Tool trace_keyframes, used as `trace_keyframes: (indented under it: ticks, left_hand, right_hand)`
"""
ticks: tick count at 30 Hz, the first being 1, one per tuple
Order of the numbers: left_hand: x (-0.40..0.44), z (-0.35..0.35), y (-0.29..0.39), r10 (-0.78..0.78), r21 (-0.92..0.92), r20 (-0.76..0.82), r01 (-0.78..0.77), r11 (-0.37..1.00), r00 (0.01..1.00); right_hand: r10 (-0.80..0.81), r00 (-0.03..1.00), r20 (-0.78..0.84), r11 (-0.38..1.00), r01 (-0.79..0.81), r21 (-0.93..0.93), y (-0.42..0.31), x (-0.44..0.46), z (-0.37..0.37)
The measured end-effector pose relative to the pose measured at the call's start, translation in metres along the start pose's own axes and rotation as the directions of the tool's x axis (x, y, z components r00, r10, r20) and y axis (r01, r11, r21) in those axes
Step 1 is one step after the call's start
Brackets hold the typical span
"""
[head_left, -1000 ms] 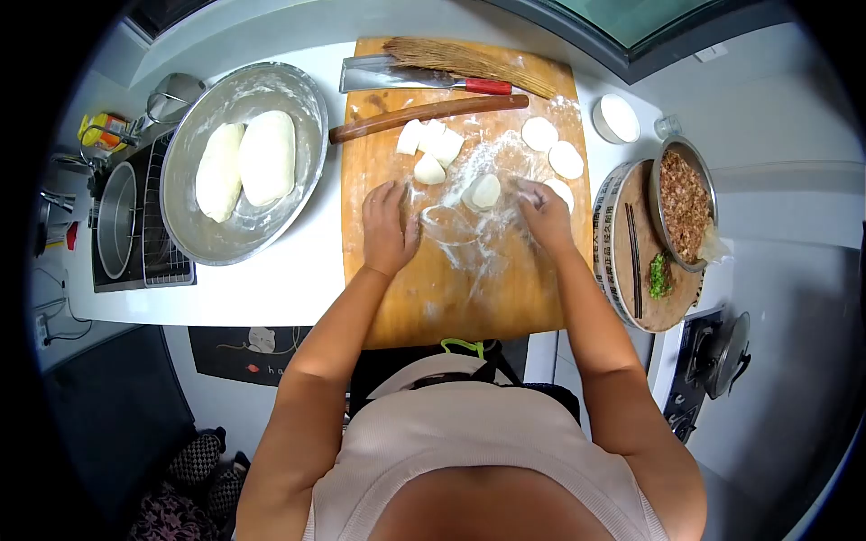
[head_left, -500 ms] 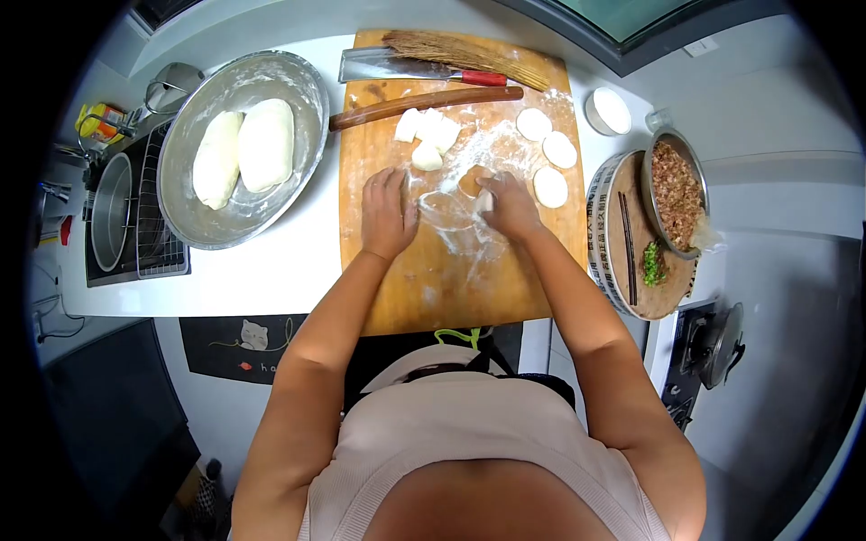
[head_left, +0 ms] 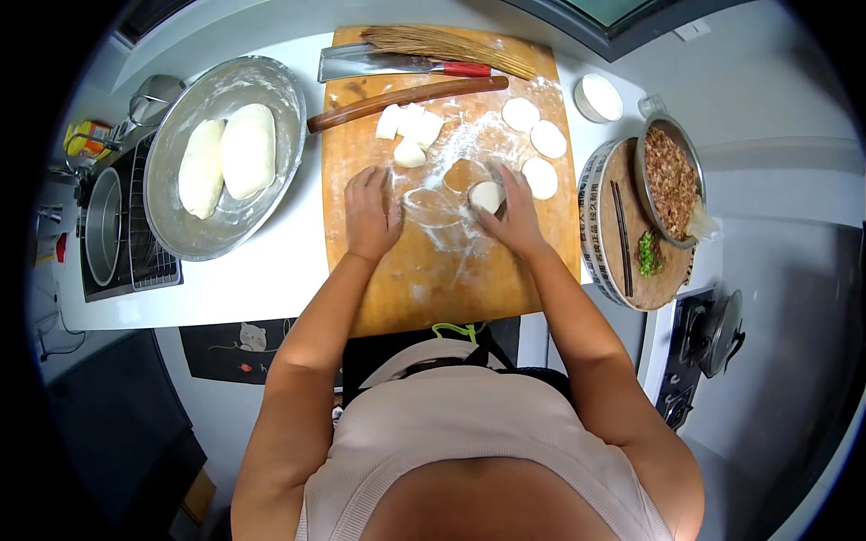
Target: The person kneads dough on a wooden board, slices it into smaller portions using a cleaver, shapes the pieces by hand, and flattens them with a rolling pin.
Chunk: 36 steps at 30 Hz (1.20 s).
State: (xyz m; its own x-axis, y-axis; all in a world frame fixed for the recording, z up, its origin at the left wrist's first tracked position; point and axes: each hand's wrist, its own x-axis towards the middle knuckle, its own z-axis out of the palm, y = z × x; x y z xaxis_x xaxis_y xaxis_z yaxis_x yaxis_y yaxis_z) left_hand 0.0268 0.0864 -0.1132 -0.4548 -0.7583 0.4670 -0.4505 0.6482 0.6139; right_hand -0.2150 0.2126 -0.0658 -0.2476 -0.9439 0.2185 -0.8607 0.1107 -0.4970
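My left hand [head_left: 370, 216] lies palm down on the floury wooden board [head_left: 406, 298], fingers stretched out and holding nothing. A small round piece of dough [head_left: 487, 196] sits between the thumb and fingers of my right hand [head_left: 517, 216], which curve around it at the board. Beyond my hands is a small cluster of cut dough pieces [head_left: 419, 123], with a single dough lump [head_left: 409, 153] in front of it. Flattened dough rounds [head_left: 539, 178] lie to the right of my right hand.
A rolling pin [head_left: 410, 101], a cleaver [head_left: 379, 65] and a straw brush [head_left: 442, 47] lie along the board's far side. Left stands a metal basin [head_left: 162, 225] with two dough loaves [head_left: 248, 151]. At right are a bowl of minced filling [head_left: 669, 180], chopsticks [head_left: 622, 239] and a white bowl [head_left: 599, 97].
The view has shifted slightly. My right hand has turned and opened somewhat, so the dough piece it mostly covered now shows between thumb and fingers. My left hand stays flat on the board.
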Motion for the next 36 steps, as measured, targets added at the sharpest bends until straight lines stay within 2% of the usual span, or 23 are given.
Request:
trace_keyframes:
  ticks: [2,5,6,9,15,18,21,24,27,30,31,33,34,35,36]
  left_hand:
    - [0.000,0.000,0.000,-0.009,-0.003,0.010,0.009,1.000,1.000]
    - [0.001,-0.002,0.002,-0.028,0.012,0.018,0.028,1.000,0.999]
    - [0.001,-0.002,0.002,-0.034,0.019,0.019,0.034,0.999,0.999]
    - [0.004,-0.004,0.005,-0.057,0.028,0.035,0.056,0.998,0.998]
    - [0.008,0.000,0.006,-0.053,0.029,0.056,0.052,0.998,0.997]
    - [0.006,-0.002,0.008,-0.048,0.033,0.054,0.046,0.998,0.997]
    - [0.012,-0.002,0.007,-0.041,0.045,0.035,0.039,0.998,0.999]
    - [0.030,0.008,0.008,-0.023,0.016,0.030,0.023,1.000,0.999]
    - [0.043,0.027,0.014,-0.083,0.025,0.041,0.082,0.996,0.996]
    - [0.046,0.038,0.017,-0.140,0.086,0.059,0.135,0.987,0.988]
    - [0.046,0.040,0.016,-0.124,0.075,0.048,0.121,0.990,0.991]
    - [0.046,0.044,0.015,-0.095,0.052,0.025,0.094,0.994,0.995]
    - [0.046,0.045,0.015,-0.086,0.034,0.036,0.085,0.996,0.996]
    - [0.046,0.046,0.014,-0.076,0.016,0.046,0.075,0.997,0.996]
    - [0.045,0.045,0.015,-0.065,0.000,0.056,0.065,0.998,0.996]
  right_hand:
    - [-0.005,0.999,0.048,0.993,0.010,-0.118,-0.007,0.028,0.011]
    - [0.266,0.946,0.183,0.887,-0.166,-0.430,-0.030,0.057,0.029]
    - [0.215,0.963,0.164,0.884,-0.121,-0.451,-0.011,0.047,0.049]
    - [0.302,0.911,0.281,0.855,-0.128,-0.503,-0.024,0.042,0.034]
    - [0.300,0.908,0.291,0.879,-0.145,-0.453,-0.018,0.052,0.034]
    - [0.186,0.950,0.253,0.952,-0.110,-0.286,-0.003,0.051,0.038]
    - [0.089,0.984,0.153,0.975,-0.117,0.189,0.059,0.042,0.051]
    - [0.235,0.949,0.211,0.965,-0.200,-0.171,0.032,0.027,0.011]
    - [0.282,0.915,0.288,0.937,-0.198,-0.288,0.014,0.029,-0.007]
    - [0.257,0.904,0.341,0.962,-0.272,-0.002,0.025,0.029,-0.002]
    - [0.259,0.891,0.374,0.944,-0.315,0.097,0.032,0.031,0.000]
    - [0.399,0.852,0.338,0.805,-0.502,0.316,0.050,0.039,-0.003]
    - [0.466,0.820,0.331,0.704,-0.571,0.422,0.043,0.048,-0.009]
    - [0.590,0.731,0.343,0.554,-0.675,0.487,0.039,0.059,-0.021]
    - [0.631,0.752,0.192,0.603,-0.631,0.489,0.041,0.064,-0.024]
